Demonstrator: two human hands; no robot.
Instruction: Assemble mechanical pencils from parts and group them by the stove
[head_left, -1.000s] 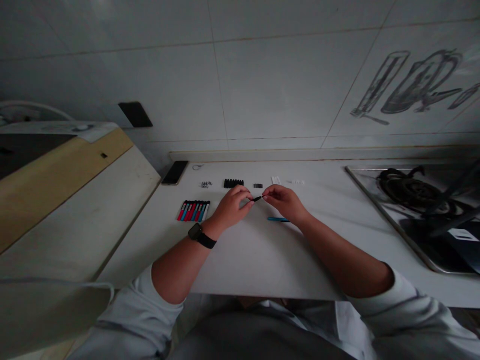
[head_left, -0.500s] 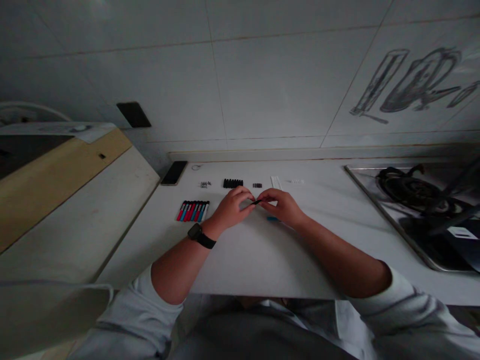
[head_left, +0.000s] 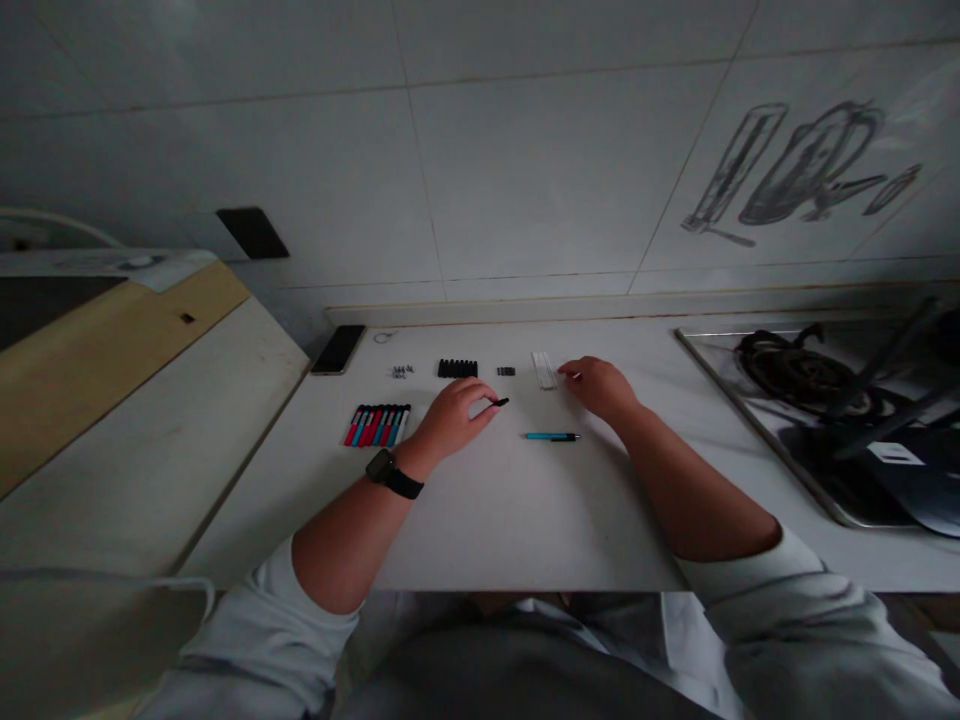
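Between the thumb and index finger of my left hand [head_left: 450, 418] is a small black pen part [head_left: 501, 402], held just above the counter. My right hand [head_left: 600, 385] is beside the thin white pen refills [head_left: 544, 370], its fingers bent and slightly apart with nothing visible in them. Below and between the hands lies a blue pen [head_left: 551, 436] with a black end. Past my left hand sit a row of black pen parts [head_left: 457, 369] and a few small dark pieces [head_left: 506, 371]. Red, blue and white pen barrels [head_left: 377, 425] with black ends lie in a row near my left wrist.
Small metallic pieces [head_left: 402, 371] lie left of the black row. A phone [head_left: 338, 350] and a thin ring [head_left: 385, 338] are at the back left. On the right a gas stove [head_left: 810, 400] is set into the white counter [head_left: 525, 530]. A tiled wall rises behind.
My right hand has let go of the black pen part and moved right to the white refills. My left hand keeps the part. The blue pen is now uncovered.
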